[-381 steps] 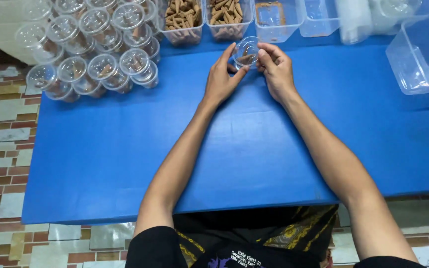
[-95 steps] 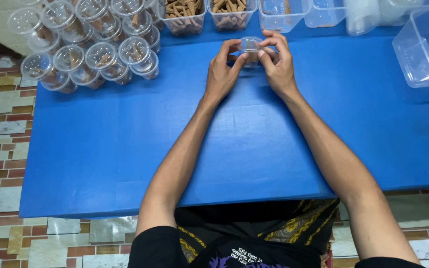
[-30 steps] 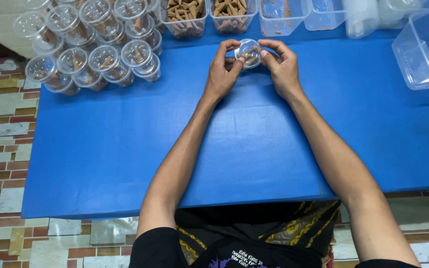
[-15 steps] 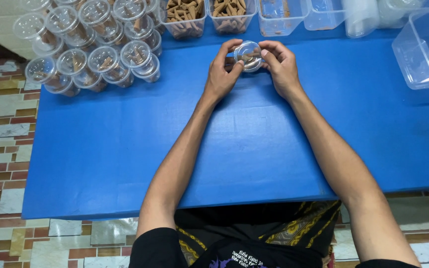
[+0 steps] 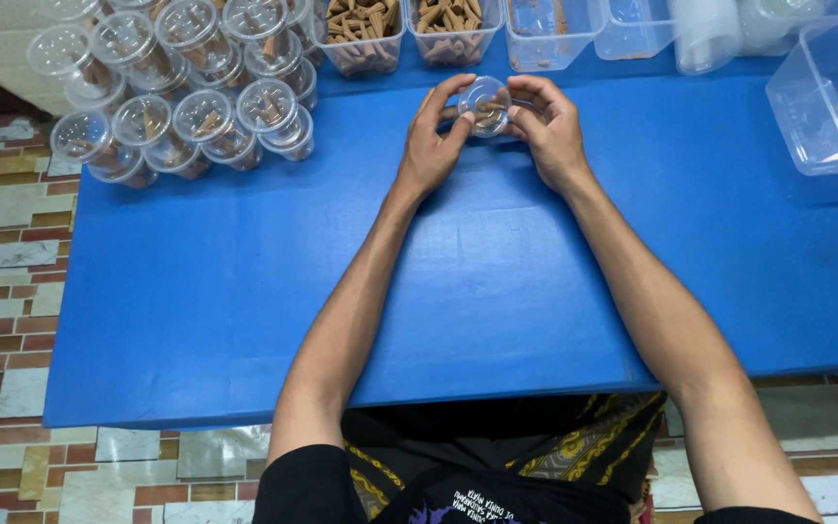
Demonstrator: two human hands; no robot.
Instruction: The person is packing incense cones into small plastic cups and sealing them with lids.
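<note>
Item: small clear cup (image 5: 484, 104) with a lid, brown cones inside, held just above the far middle of the blue table (image 5: 458, 281). We pinch it from both sides, left hand (image 5: 431, 146) and right hand (image 5: 547, 134), fingertips around the rim, probably to press the lid tight. Behind it: two tubs of loose cones (image 5: 404, 29), within easy reach. Far left: stacked filled cups (image 5: 177, 87), set aside out of the way. Right: empty clear tub (image 5: 826, 97).
</note>
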